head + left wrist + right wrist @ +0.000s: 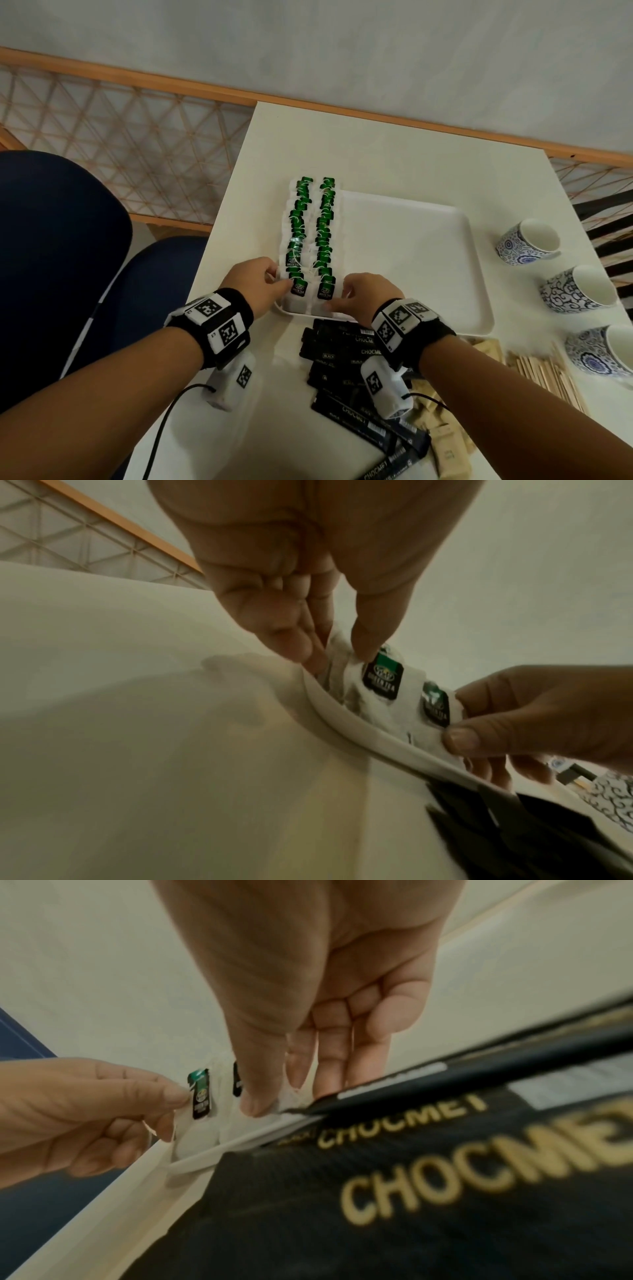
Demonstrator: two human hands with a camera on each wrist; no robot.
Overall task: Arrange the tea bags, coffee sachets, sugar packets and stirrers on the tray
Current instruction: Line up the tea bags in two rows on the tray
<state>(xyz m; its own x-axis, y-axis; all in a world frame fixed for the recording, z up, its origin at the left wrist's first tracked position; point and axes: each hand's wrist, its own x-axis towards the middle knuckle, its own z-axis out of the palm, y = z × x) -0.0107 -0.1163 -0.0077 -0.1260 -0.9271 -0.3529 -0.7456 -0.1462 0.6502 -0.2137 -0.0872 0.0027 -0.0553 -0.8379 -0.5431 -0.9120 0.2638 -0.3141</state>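
Tea bags (310, 236) are lying in two overlapping rows along the left part of the white tray (411, 253). The left hand (258, 282) is pinching the nearest bag of the left row, thumb by its green tag; the right hand (368, 294) is pinching the nearest bag of the right row. Only the head view is showing the coffee sachets (346, 363), stirrers (548, 377) and cups (529, 246) beyond the right fingers. The right wrist view is blurring the sachets, which are hiding that hand's lower fingertips.

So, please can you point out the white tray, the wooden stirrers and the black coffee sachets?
white tray (411, 246): head view, bare middle of its floor.
wooden stirrers (544, 373): head view, middle of the pile.
black coffee sachets (342, 356): head view, middle of the heap.
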